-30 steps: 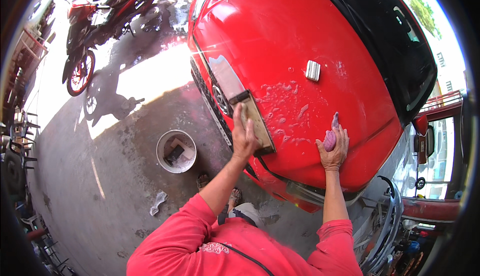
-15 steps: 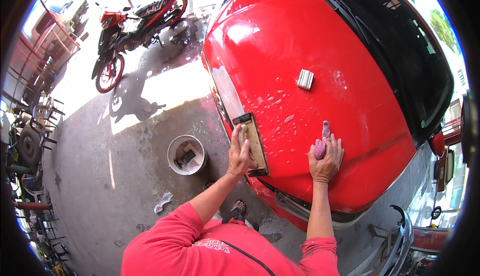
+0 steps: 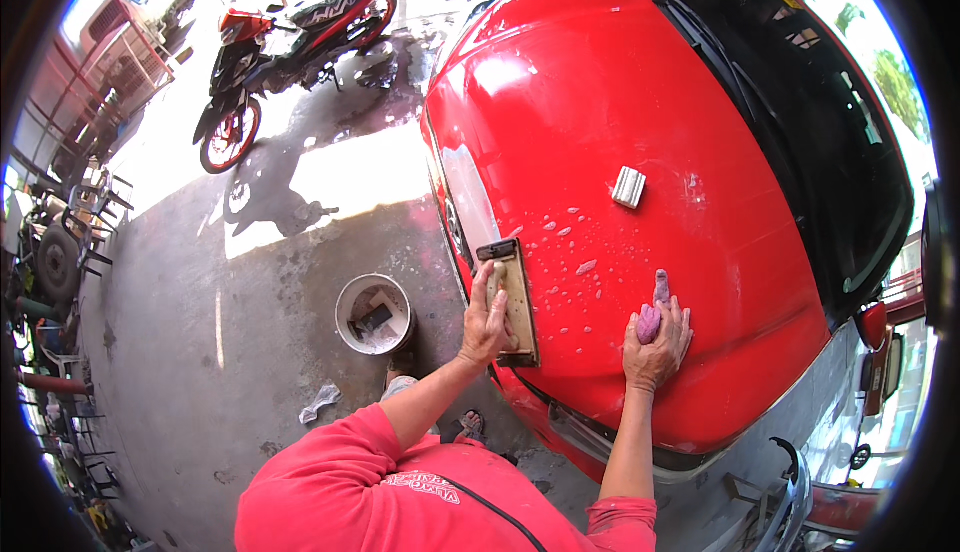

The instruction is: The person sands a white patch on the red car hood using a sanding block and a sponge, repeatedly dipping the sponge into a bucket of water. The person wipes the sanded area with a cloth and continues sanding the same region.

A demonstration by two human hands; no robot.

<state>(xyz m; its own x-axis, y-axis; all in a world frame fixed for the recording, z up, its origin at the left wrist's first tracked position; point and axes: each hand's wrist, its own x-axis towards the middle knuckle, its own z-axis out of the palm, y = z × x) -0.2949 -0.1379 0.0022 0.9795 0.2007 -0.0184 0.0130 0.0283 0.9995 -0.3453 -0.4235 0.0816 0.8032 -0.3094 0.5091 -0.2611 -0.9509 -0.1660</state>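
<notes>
My left hand (image 3: 485, 320) is closed round the knob-like handle of a long sanding board (image 3: 517, 302). The board lies along the front edge of the red car hood (image 3: 600, 72), just below a pale grey patch (image 3: 470, 192). On the hood to its right, my right hand (image 3: 654, 349) is curled round a crumpled purple-pink cloth or sponge (image 3: 649, 325), one end sticking out past the fingers. Water drops (image 3: 585, 267) dot the paint between the hands. Farther up the hood sits a small ridged silvery block (image 3: 628, 187), touched by neither hand.
On the floor left of the car stands a white bucket (image 3: 343, 307) with dark flat pieces in it. A crumpled pale scrap (image 3: 320, 403) lies nearby. A red and black motorcycle (image 3: 300, 47) is parked beyond. Chairs and a tire (image 3: 58, 257) line the left side.
The whole view has shifted, so the car sits slightly lower and farther right. The sanding board has turned a little more upright. My right hand keeps nearly the same place on the hood.
</notes>
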